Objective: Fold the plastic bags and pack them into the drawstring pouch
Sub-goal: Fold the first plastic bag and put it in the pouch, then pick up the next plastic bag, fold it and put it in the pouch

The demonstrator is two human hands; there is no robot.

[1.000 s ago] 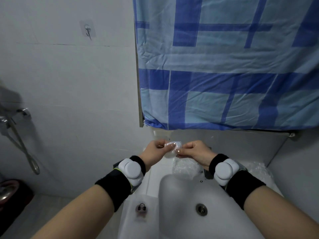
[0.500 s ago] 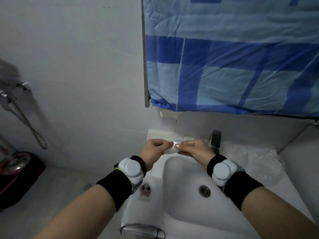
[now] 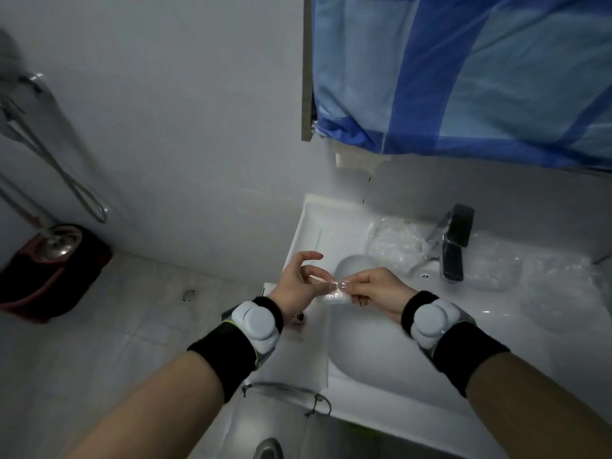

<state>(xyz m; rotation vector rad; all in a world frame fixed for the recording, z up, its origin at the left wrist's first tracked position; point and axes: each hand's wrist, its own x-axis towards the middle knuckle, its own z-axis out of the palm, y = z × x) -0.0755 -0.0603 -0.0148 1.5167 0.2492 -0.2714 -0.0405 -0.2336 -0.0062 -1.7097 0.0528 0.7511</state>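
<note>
Standing at the far left on the tiled floor (image 3: pixel 109 326) is a dark red bucket (image 3: pixel 49 273), with a metal shower hose (image 3: pixel 56 167) looping down the wall above it. Right of that, the left hand (image 3: pixel 298 286) hovers over the near-left rim of the white sink (image 3: pixel 381 359); its upper fingers are spread and relaxed, while its lower fingers touch the left end of a small folded clear plastic bag (image 3: pixel 334 293). Whether they actually pinch it cannot be told. The bag sits in the air between the two hands, above the basin. The right hand (image 3: pixel 381 289) pinches the bag's right end with curled fingers. On the sink's left surface, partly behind the left wrist, lies a white drawstring pouch (image 3: pixel 294 362), its cord near the front edge. Further right, crumpled clear plastic bags (image 3: pixel 394 246) lie beside a chrome faucet (image 3: pixel 453 246), and more lie on the far right (image 3: pixel 546 276). Above hangs a blue checked cloth (image 3: pixel 463 77).
</note>
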